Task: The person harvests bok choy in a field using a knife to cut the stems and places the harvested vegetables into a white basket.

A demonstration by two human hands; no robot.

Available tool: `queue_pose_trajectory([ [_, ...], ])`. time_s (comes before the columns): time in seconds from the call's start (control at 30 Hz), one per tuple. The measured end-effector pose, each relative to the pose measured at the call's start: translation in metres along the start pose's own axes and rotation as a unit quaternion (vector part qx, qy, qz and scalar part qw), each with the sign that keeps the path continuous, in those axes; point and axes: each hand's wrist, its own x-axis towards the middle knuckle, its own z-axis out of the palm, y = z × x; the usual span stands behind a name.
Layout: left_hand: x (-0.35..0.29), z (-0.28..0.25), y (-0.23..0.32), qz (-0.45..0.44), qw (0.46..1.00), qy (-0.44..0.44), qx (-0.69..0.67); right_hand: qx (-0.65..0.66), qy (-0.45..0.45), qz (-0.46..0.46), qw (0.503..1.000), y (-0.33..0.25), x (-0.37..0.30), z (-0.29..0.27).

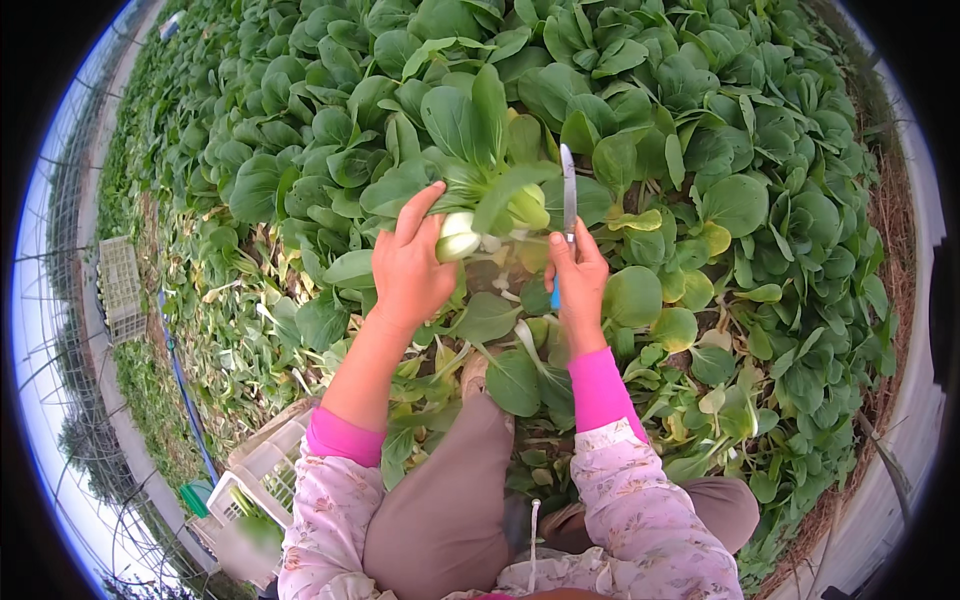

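My left hand (408,265) is closed around a head of bok choy (459,240), its pale, bulging base by my fingers and its green leaves pointing away from me. Just to the right, a second pale green bok choy base (528,207) shows, partly under a leaf; whether my hand holds it too, I cannot tell. In my right hand (580,280) is a knife (569,190), gripped by its blue handle with the blade pointing up and away. The blade stands right of the bok choy, apart from it. Cut leaves lie on the soil below both hands.
Dense bok choy plants (740,200) fill the bed ahead and to the right. A pale plastic crate (275,462) stands by my left arm, with another crate (120,290) farther left. A blue hose (183,385) runs along the left. Trimmed, yellowing leaves (270,310) litter the ground.
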Motion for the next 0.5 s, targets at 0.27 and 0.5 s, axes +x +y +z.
queue_pose_trajectory([
  [0.27, -0.048, -0.015, 0.034, 0.107, 0.994, -0.005, -0.037, 0.321, -0.101, 0.031, 0.941, -0.057, -0.034, -0.024],
  [0.5, -0.073, -0.040, 0.037, 0.055, 0.984, -0.142, -0.094, 0.187, -0.064, -0.030, 0.980, -0.080, -0.039, -0.042],
])
